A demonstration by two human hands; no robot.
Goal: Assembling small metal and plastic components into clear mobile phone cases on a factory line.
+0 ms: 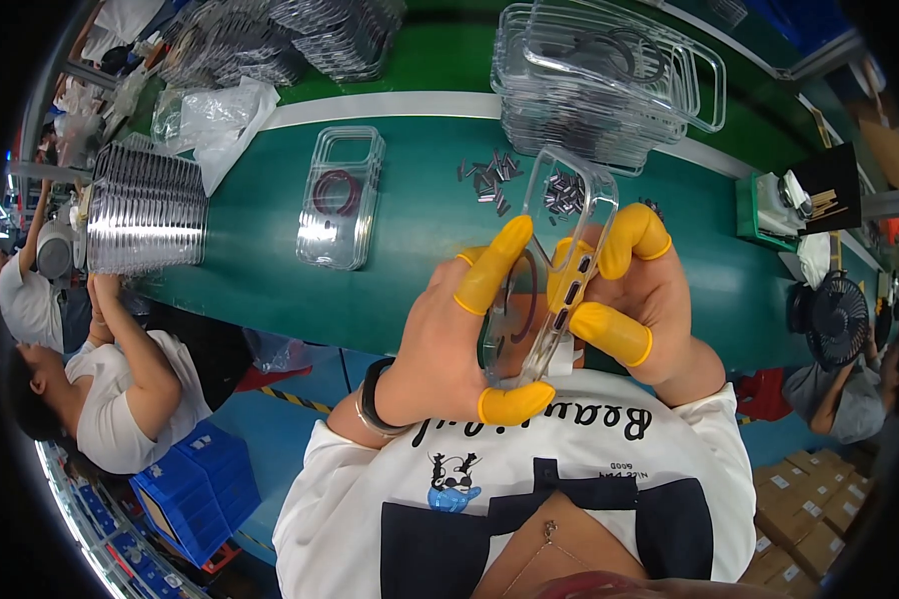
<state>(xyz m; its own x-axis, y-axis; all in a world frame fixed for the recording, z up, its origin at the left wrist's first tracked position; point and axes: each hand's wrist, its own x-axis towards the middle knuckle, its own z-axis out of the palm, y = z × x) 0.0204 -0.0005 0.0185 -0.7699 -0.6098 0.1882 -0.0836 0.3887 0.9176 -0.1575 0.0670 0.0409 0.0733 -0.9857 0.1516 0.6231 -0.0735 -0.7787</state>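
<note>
Tilted up over the near side of the green table is a clear phone case (597, 215), its side with dark-rimmed cutouts turned toward my right hand. My left hand (449, 339), with yellow finger cots on several fingers, grips the case between thumb and fingers. On the opposite side, my right hand (644, 290), also in yellow finger cots, has its thumb and fingers closed against the case edge by the cutouts. Whether a small part sits between those fingertips I cannot make out. Beyond the case lie small dark strip-like pieces (491, 183) in loose piles.
Another clear phone case (342, 200) with a dark red ring lies flat on the table (240, 299). Stacked clear cases (589, 100) stand at the back, more cases (148, 215) at the left. A green bin (766, 215) and a black fan (837, 317) are right. A co-worker (120, 389) sits left.
</note>
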